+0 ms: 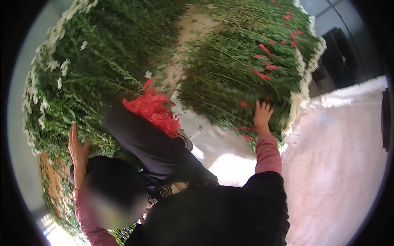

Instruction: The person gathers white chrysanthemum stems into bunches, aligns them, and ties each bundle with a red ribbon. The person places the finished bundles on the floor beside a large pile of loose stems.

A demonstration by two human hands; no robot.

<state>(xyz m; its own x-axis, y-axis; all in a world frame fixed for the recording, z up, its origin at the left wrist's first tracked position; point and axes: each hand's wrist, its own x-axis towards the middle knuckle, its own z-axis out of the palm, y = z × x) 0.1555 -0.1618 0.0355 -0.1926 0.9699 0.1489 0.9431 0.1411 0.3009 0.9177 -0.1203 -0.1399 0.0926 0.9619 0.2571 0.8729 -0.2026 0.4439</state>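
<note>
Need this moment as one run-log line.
left hand: open, at left flower pile | right hand: open, over right flower stack | red strips: heaped at dark-trousered leg | hand contact: unclear

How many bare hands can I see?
2: the left hand at the left flower pile, the right hand at the right flower pile. No others show.

Arms: spread wide apart, as I see them | left hand (78, 151): raised, unclenched, fingers together and pointing forward, thumb splayed inward | left forearm (84, 213): pink-sleeved, angled forward, wrist bare | right hand (262, 117): reaching ahead, palm down, fingers parted | right forearm (269, 153): pink-sleeved, nearly straight behind the wrist
</note>
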